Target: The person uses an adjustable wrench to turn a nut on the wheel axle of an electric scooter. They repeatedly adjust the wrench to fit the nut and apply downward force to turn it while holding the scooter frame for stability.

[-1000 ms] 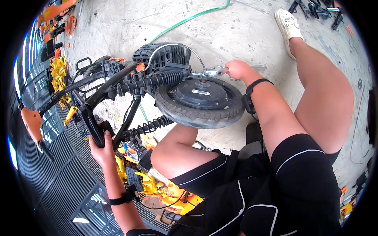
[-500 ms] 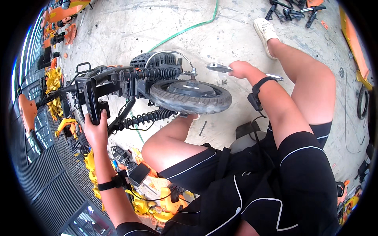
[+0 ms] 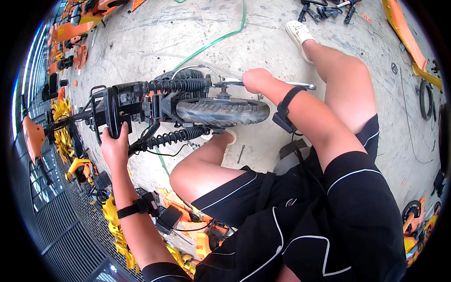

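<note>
Wheel (image 3: 221,112) turned edge-on | two hands (image 3: 115,148) (image 3: 256,80) gripping | springs (image 3: 174,137): seemingly two

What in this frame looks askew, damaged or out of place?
The scooter rear frame sits stripped, its wheel turned edge-up and loose cables dangling. The left hand steadies its black bracket; the right hand grips a wrench at the axle. Orange and yellow parts lie scattered over the floor.

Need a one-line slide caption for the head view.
Left hand grips scooter frame; right hand holds wrench at the wheel axle.
</note>
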A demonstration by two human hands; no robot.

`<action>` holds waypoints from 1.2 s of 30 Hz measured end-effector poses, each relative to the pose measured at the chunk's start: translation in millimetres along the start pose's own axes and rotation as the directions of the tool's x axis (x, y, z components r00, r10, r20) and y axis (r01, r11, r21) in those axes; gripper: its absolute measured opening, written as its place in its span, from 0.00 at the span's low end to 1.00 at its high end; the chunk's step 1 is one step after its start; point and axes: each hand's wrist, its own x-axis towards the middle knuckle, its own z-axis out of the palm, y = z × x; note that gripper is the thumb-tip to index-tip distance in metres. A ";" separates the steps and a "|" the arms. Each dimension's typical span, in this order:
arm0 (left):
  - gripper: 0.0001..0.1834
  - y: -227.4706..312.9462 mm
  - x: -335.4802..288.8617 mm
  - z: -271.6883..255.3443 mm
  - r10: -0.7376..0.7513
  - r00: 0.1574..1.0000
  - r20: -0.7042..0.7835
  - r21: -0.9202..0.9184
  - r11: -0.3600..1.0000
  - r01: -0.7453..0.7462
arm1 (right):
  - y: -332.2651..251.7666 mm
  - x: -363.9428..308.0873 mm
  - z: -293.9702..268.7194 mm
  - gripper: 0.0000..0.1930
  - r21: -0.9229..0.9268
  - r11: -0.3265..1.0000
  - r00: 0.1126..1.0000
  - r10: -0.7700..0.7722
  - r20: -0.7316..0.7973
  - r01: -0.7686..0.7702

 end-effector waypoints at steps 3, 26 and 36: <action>0.31 0.7 1.3 -0.5 -0.016 0.999 0.027 -0.011 1.000 0.016 | -2.4 4.5 -6.9 0.12 -0.028 0.999 0.999 0.021 0.045 -0.020; 0.37 3.3 5.2 -4.2 -0.069 0.992 0.103 -0.012 0.997 0.070 | 4.7 21.9 8.3 0.15 0.020 1.000 0.999 0.016 0.038 -0.017; 0.33 -1.1 5.3 -2.6 -0.077 0.992 0.103 -0.007 0.997 0.079 | 5.4 25.4 -1.9 0.16 0.075 0.993 0.991 0.085 0.098 -0.093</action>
